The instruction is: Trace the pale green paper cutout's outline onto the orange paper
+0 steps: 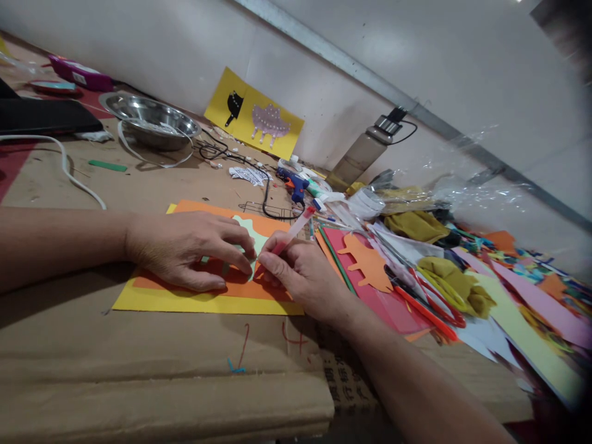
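My left hand point(194, 250) lies with spread fingers on a pale green paper cut-out point(250, 229), pressing it against an orange sheet point(185, 209). Part of the cut-out is hidden under the fingers. Beneath the orange sheet is a yellow sheet point(152, 303), which shows along the near edge. My right hand point(296, 271) is closed around a red pen point(298, 227) with a clear barrel. The pen slants up to the right, and its tip, hidden by my fingers, is down at the cut-out's right edge.
Right of my hands, an orange animal-shaped cut-out point(363, 262) lies on red sheets, beside red-handled scissors point(437, 302). Behind are a glue gun point(293, 184), a bottle point(363, 154), a metal bowl point(152, 117) and a yellow card point(254, 117) against the wall. Paper scraps cover the far right.
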`<control>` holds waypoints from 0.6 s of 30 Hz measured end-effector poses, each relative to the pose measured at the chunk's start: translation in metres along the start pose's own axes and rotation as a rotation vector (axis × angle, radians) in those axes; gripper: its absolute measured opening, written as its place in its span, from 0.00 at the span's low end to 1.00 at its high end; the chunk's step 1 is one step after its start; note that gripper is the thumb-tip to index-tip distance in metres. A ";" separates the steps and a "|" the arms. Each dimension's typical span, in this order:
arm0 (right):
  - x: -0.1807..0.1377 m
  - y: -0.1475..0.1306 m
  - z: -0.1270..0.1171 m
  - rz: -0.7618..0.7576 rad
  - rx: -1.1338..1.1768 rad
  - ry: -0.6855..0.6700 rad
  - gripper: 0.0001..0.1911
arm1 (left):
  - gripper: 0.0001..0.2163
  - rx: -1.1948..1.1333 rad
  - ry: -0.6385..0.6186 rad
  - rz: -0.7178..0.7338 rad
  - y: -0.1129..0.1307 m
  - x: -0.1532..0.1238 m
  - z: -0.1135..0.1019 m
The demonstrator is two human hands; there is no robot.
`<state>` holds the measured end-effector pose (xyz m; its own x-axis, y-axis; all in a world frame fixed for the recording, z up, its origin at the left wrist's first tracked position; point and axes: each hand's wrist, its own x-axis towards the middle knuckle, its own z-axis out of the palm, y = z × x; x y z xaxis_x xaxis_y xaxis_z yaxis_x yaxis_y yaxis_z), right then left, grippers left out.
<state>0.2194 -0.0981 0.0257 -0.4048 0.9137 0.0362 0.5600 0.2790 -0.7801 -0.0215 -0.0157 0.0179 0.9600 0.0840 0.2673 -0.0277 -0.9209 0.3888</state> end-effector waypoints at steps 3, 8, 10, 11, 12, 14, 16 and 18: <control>0.000 0.001 0.001 0.004 0.000 0.001 0.15 | 0.16 -0.001 -0.003 -0.002 0.000 0.000 0.000; 0.001 0.002 0.001 0.000 0.002 0.003 0.15 | 0.16 0.022 -0.002 0.010 0.000 0.000 0.000; 0.001 0.001 0.000 -0.009 0.009 0.008 0.14 | 0.16 0.022 0.000 0.012 0.000 0.000 0.000; 0.001 0.000 0.000 -0.015 0.012 0.012 0.14 | 0.16 0.019 0.001 0.010 0.000 0.000 0.000; 0.001 0.000 0.000 -0.019 0.014 0.014 0.14 | 0.15 0.014 0.000 0.005 0.000 -0.001 0.000; 0.001 -0.001 -0.001 -0.020 0.016 0.014 0.14 | 0.15 0.007 -0.006 -0.007 0.000 -0.001 0.000; 0.001 -0.001 -0.001 -0.011 0.012 0.010 0.14 | 0.14 0.011 -0.008 -0.009 -0.001 -0.001 0.001; 0.001 -0.001 -0.001 0.002 0.006 0.008 0.14 | 0.14 0.019 -0.005 -0.002 -0.001 -0.001 0.001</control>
<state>0.2192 -0.0972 0.0273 -0.3976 0.9167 0.0397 0.5567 0.2754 -0.7838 -0.0217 -0.0150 0.0161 0.9614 0.0839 0.2620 -0.0206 -0.9277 0.3728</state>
